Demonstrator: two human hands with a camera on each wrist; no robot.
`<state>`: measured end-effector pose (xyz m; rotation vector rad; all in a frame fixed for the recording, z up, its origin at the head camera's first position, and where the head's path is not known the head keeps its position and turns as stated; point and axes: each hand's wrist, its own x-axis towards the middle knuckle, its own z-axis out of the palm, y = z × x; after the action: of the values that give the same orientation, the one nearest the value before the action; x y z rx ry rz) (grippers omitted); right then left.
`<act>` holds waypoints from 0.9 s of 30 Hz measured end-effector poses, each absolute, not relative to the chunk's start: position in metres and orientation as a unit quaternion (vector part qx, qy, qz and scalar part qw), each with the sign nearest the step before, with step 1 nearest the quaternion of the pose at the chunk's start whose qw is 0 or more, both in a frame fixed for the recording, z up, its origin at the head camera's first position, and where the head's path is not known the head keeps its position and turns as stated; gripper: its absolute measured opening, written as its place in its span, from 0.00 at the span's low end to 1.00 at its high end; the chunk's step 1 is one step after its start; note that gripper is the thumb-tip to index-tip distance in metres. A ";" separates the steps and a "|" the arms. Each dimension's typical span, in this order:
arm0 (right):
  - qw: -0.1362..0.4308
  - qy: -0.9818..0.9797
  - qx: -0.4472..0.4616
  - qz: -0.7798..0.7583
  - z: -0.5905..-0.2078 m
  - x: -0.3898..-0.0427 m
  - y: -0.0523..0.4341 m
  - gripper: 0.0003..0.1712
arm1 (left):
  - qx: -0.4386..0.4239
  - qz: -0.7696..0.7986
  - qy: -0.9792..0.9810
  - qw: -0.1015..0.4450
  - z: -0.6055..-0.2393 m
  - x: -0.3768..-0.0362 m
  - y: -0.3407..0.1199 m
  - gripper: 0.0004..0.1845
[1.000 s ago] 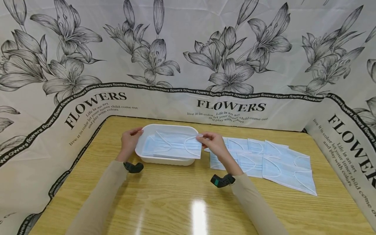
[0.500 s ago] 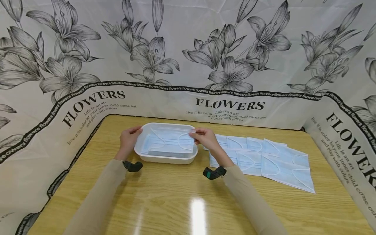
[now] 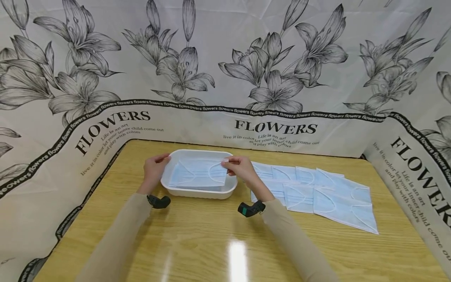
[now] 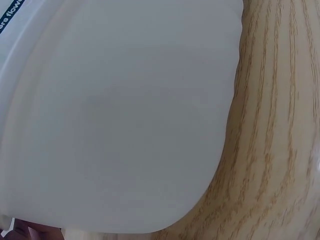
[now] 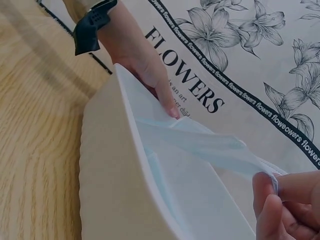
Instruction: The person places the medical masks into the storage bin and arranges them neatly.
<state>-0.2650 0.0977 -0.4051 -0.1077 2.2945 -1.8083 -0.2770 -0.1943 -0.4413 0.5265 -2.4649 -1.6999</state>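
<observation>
A white plastic tray (image 3: 201, 194) sits at the left-centre of the table. My left hand (image 3: 154, 170) holds its left rim, thumb and fingers at the edge. In the left wrist view the tray wall (image 4: 130, 125) fills most of the picture, with little of the hand showing. My right hand (image 3: 241, 169) pinches the right end of a light-blue face mask (image 3: 202, 179) between thumb and fingers. That mask spans the inside of the tray, its right end raised, as the right wrist view shows. Another blue mask edge (image 5: 162, 182) shows below it in the tray.
Several more blue face masks (image 3: 343, 201) lie flat and overlapping on the wooden table (image 3: 197, 243) to the right. A white cloth with flower print (image 3: 211, 78) hangs behind and along both sides. Dark wrist devices (image 3: 251, 208) sit on both forearms.
My right hand has moved left with the pinched mask, bringing its right end from beyond the tray's right rim to over the tray. My left hand stays at the left rim.
</observation>
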 end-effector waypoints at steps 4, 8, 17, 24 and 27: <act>0.108 0.779 -0.030 -0.617 -0.404 -0.268 0.093 0.17 | 0.167 -0.561 -0.809 0.058 -0.440 -0.278 -0.195 0.19; 0.112 0.774 -0.026 -0.622 -0.404 -0.271 0.089 0.17 | 0.164 -0.558 -0.811 0.065 -0.439 -0.279 -0.195 0.19; 0.122 0.775 -0.019 -0.620 -0.402 -0.273 0.084 0.18 | 0.160 -0.563 -0.809 0.063 -0.438 -0.279 -0.192 0.19; 0.134 0.770 -0.017 -0.624 -0.405 -0.274 0.079 0.18 | 0.164 -0.562 -0.808 0.061 -0.439 -0.279 -0.192 0.19; 0.140 0.771 -0.015 -0.622 -0.406 -0.275 0.078 0.18 | 0.167 -0.561 -0.809 0.059 -0.441 -0.278 -0.193 0.19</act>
<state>-0.2747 0.0785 -0.4065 -0.0427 2.2262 -1.7957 -0.2784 -0.1927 -0.4412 0.5068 -2.4485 -1.6985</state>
